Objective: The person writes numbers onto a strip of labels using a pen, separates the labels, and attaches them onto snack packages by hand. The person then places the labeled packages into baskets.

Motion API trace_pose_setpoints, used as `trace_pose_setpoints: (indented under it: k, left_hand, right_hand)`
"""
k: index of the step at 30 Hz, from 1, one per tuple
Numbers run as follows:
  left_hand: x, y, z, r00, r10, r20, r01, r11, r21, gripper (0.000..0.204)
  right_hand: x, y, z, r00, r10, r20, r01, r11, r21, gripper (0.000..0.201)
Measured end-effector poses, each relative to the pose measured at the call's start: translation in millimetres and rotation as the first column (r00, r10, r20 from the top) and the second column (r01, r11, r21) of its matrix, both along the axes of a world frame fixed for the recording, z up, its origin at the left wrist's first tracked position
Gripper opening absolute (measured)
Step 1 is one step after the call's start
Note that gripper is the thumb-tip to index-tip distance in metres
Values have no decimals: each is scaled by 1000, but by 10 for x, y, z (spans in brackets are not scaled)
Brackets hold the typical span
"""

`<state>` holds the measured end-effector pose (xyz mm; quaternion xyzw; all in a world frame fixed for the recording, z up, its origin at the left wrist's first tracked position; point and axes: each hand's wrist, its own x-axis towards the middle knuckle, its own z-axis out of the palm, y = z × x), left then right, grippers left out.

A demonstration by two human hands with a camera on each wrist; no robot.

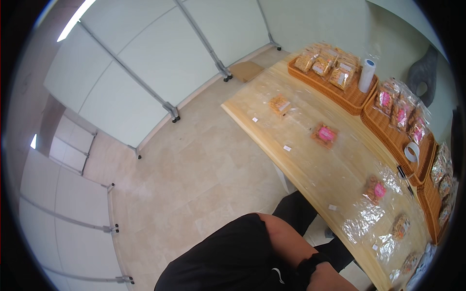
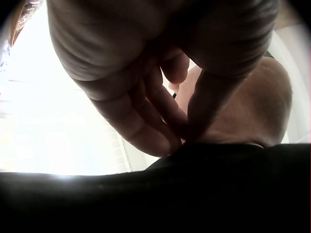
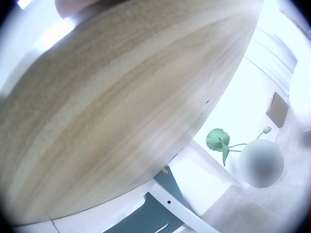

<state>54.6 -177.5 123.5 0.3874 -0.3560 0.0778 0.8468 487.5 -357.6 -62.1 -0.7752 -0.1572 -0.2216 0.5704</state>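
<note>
In the left wrist view my left hand point(image 2: 141, 87) has its thumb and fingertips brought together, pinching the edge of black cloth point(image 2: 160, 189). Bare skin point(image 2: 257, 107) shows behind the fingers. The right wrist view holds only a blurred bit of my right hand point(image 3: 77, 5) at the top, by the wooden table edge point(image 3: 121, 107); its fingers are hidden. In the head view a bare arm point(image 1: 286, 242) comes out of a black sleeve point(image 1: 218, 257), with a black band point(image 1: 313, 264) at the wrist, beside the table point(image 1: 272, 140). The frame cuts off that hand.
Snack bags point(image 1: 325, 135) and small white tags point(image 1: 287, 148) lie along the table. Wicker baskets point(image 1: 359, 104) at the back hold more bags, a white roll point(image 1: 367, 75) and a tape roll point(image 1: 411, 151). Wheeled white partitions point(image 1: 160, 53) stand across the floor.
</note>
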Motion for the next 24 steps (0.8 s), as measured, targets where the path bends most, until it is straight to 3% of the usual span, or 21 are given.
trace_pose_setpoints:
  k: [2,6,8,12,15,16,18,19,20,22,23,24]
  left_hand:
    - [14,39,45,1000,-14,5,14,1000,11,39]
    - [16,6,161,999,-1,35,3,999,-54,41]
    - [40,-28,166,989,95,109,-87,994,-71,40]
    - [40,-65,128,992,6,123,-12,999,46,37]
    - [7,-110,168,994,-6,108,5,1000,14,35]
    - [-5,-109,197,999,-11,53,11,1000,9,35]
    - [47,-107,237,998,-65,9,65,998,8,34]
    - [105,-108,249,999,-42,-10,43,996,73,34]
    - [173,-142,242,999,-24,-24,27,990,140,34]
    - [368,-367,149,995,-100,-2,100,989,113,30]
    - [471,-497,116,999,-21,33,15,984,179,16]
    - [545,-634,119,995,50,83,-69,970,235,2]
  right_hand:
    - [-293,185,185,983,44,-177,-14,985,170,33]
    - [-117,130,51,986,-2,-168,24,991,135,31]
    - [604,-341,-379,947,-146,-287,73,966,-248,51]
    - [247,-200,-240,966,-67,-248,55,997,-55,47]
    - [218,-218,-209,971,-58,-231,24,989,-144,46]
    - [275,-244,-280,968,-10,-249,-9,997,-73,46]
    - [268,-224,-315,981,-12,-194,-6,995,-95,45]
    - [292,-235,-306,981,1,-196,-22,994,-107,27]
    - [377,-308,-399,999,-28,46,47,872,-488,17]
    - [315,-257,-453,975,-19,221,140,823,-551,21]
    - [94,-90,-299,931,-47,363,238,830,-504,25]
    - [68,-101,-278,802,44,595,429,651,-626,18]
